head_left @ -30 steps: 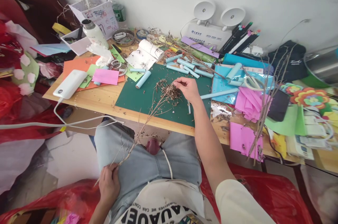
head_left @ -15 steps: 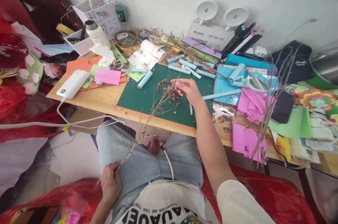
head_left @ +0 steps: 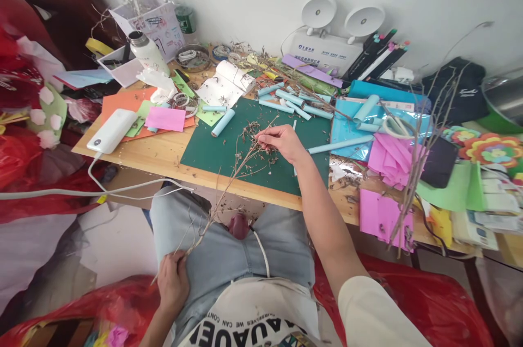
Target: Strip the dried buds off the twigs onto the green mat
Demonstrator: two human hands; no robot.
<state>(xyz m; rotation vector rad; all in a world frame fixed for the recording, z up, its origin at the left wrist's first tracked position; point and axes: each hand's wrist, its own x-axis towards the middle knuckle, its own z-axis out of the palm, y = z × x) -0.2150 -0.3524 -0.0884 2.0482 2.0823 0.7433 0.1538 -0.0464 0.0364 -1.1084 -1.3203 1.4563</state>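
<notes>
A dry, thin branch [head_left: 220, 201] slants from my lap up over the table edge. Its lower end is gripped in my left hand [head_left: 173, 277], which rests by my thigh. My right hand [head_left: 281, 142] is pinched at the leafy upper end, above a dark green mat [head_left: 208, 145]; its fingertips are closed on the twigs. Dry brown leaf bits lie under and around those fingers. Rolled light-blue paper tubes [head_left: 223, 122] lie on and behind the mat, and one long tube [head_left: 341, 145] points toward my right forearm.
Bare branches [head_left: 412, 172] stand up at the right, beside pink paper [head_left: 386, 219]. A white power bank [head_left: 112, 130] with a cable lies on the left. An open bottle [head_left: 147, 52] and a white twin-lamp device [head_left: 322, 50] stand at the back.
My right hand has moved slightly left and down along the branch's leafy end. My left hand has kept its grip in nearly the same place.
</notes>
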